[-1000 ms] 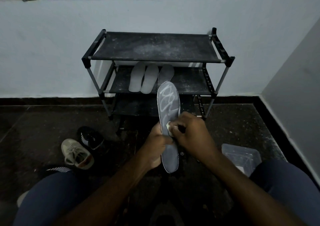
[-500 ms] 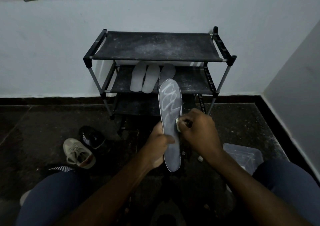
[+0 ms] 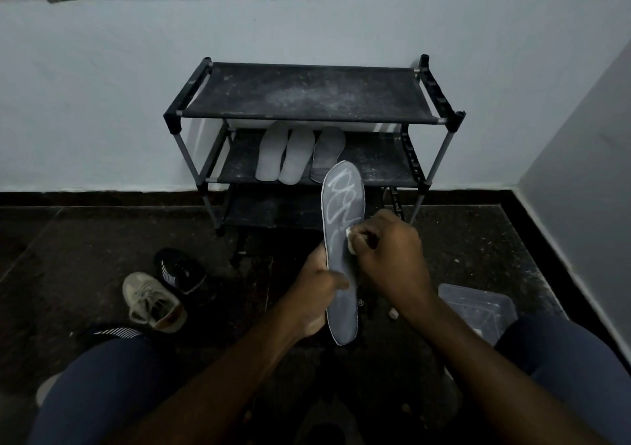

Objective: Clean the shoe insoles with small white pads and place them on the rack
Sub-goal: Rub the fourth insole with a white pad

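The left hand (image 3: 317,296) grips the insole (image 3: 336,239), upright in air before the rack (image 3: 307,120), fingers (image 3: 336,279) curled round its lower part; the right hand (image 3: 392,253) pinches a small white pad (image 3: 351,239) on its middle. To clean well, I think: hold firm so it does not bend, rub w/ short strokes twd the white marks (image 3: 341,191) above.

Only a corner of the white pad (image 3: 350,239) shows between the fingers of the right hand (image 3: 389,253). The left hand (image 3: 317,284) covers part of the grey insole (image 3: 343,205) it grips. The 3 insoles (image 3: 297,157) on the rack (image 3: 307,120) run out of sight under its top shelf. The right forearm hides part of the clear container (image 3: 478,304). A pale floor speck (image 3: 393,313) is too small to identify.
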Demonstrator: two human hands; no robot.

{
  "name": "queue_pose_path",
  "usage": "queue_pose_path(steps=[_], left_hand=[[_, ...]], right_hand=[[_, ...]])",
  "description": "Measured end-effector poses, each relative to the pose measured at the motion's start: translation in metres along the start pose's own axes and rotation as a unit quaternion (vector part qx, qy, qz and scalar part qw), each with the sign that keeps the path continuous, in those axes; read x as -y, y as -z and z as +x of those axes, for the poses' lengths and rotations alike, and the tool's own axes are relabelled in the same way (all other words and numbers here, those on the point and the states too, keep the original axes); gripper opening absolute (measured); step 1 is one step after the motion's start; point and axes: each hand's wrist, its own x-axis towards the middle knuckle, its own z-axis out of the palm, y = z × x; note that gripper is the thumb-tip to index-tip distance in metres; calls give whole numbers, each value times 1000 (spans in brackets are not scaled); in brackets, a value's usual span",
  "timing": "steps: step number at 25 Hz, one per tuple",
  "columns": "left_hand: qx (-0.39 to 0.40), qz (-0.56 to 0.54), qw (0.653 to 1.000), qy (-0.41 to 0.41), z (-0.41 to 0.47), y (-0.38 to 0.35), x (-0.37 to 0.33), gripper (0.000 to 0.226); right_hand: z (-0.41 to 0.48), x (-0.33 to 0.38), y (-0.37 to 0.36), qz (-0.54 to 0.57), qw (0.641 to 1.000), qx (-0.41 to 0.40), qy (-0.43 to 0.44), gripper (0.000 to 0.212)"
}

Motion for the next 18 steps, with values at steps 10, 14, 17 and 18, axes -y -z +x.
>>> queue_pose_path(steps=[10, 14, 17, 18], left_hand=[[21, -40, 999, -12, -1, -1, -2, 78], [20, -62, 997, -28, 0, 2, -5, 78], [12, -46, 999, -25, -1, 0, -4, 76], [11, -46, 998, -29, -1, -1, -3, 74]], right_hand=[[-4, 4, -3, 11, 999, 27, 31, 10], [-8, 0, -4, 23, 996, 70, 44, 11], [-1, -4, -1, 38, 999, 14, 23, 8], [-2, -1, -2, 43, 998, 14, 34, 8]])
